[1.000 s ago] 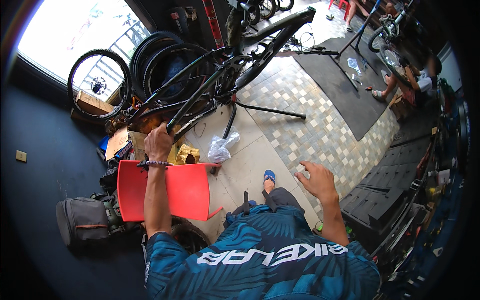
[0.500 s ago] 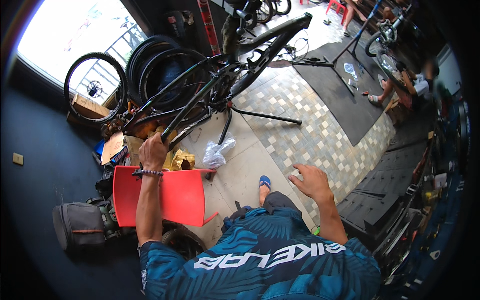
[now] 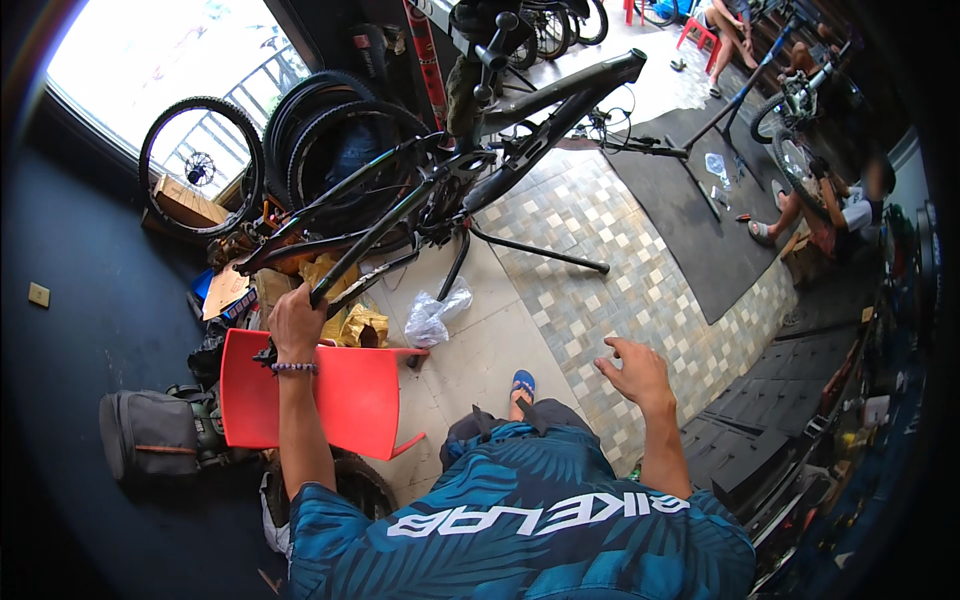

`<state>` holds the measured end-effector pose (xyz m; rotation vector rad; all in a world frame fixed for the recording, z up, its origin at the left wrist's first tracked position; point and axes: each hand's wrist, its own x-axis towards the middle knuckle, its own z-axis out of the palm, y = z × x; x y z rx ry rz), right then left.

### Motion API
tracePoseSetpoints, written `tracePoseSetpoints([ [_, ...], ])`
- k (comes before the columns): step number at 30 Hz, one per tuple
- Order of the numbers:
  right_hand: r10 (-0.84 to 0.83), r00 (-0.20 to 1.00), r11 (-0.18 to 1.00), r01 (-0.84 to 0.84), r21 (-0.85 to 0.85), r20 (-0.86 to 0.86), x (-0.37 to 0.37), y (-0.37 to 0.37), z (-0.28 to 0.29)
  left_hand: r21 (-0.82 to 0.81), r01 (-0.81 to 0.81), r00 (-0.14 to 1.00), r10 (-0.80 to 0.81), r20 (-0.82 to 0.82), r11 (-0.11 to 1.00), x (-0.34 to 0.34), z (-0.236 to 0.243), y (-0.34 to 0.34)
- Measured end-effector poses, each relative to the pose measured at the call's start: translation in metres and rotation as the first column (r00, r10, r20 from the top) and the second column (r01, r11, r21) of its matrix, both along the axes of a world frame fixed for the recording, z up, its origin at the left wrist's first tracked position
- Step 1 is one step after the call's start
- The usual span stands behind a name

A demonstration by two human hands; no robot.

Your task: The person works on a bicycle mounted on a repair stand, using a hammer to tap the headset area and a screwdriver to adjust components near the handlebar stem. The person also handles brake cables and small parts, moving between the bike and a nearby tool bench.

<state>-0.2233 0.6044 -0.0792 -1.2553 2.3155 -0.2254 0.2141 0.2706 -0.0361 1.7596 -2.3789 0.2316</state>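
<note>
My left hand (image 3: 297,322), a beaded bracelet at its wrist, is curled closed above a red plastic chair (image 3: 355,400). A small dark thing pokes out beneath its palm; I cannot make out what it is. Just beyond those fingers ends a dark tube of the bicycle frame (image 3: 590,88); whether they touch it is unclear. The frame hangs on a repair stand (image 3: 540,250), its wheels off. Over the tiled floor on the right, my right hand (image 3: 638,375) is held in the air with fingers apart and nothing in it.
Tyres (image 3: 285,125) and a wheel (image 3: 150,150) lean by the bright window. Under the frame lie a clear plastic bag (image 3: 437,312) and cardboard. A grey bag (image 3: 150,435) stands left of the chair. At far right a person (image 3: 830,205) sits handling a wheel; black cases (image 3: 755,385) line that side.
My left hand has shifted slightly left and down, away from the frame's end. My right hand has moved a little to the right. The whole view has shifted slightly.
</note>
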Motion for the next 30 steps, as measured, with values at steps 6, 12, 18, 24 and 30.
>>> tracePoseSetpoints([
  [6,0.107,0.994,0.993,-0.107,-0.042,-0.019,-0.032,-0.04,-0.012,0.018,0.039,0.93,-0.03,-0.368,0.999,-0.011,0.021,0.018],
  [12,0.244,0.966,0.968,-0.237,-0.08,0.091,-0.071,-0.139,-0.034,-0.082,0.113,0.439,-0.124,-0.89,0.99,-0.071,0.053,0.018],
  [18,0.091,0.796,0.883,0.213,-0.418,0.598,-0.13,-0.268,-0.061,-0.07,0.394,0.15,-0.139,-0.979,0.917,-0.171,0.066,-0.025],
  [24,-0.046,0.419,0.742,0.622,-0.25,0.907,-0.198,-0.337,-0.084,-0.122,0.562,-0.149,-0.044,-0.988,0.818,-0.282,0.072,-0.104],
  [30,-0.039,0.121,0.677,0.733,-0.063,0.992,-0.252,-0.398,-0.144,0.008,0.543,-0.328,0.221,-0.918,0.839,-0.317,0.056,-0.19],
])
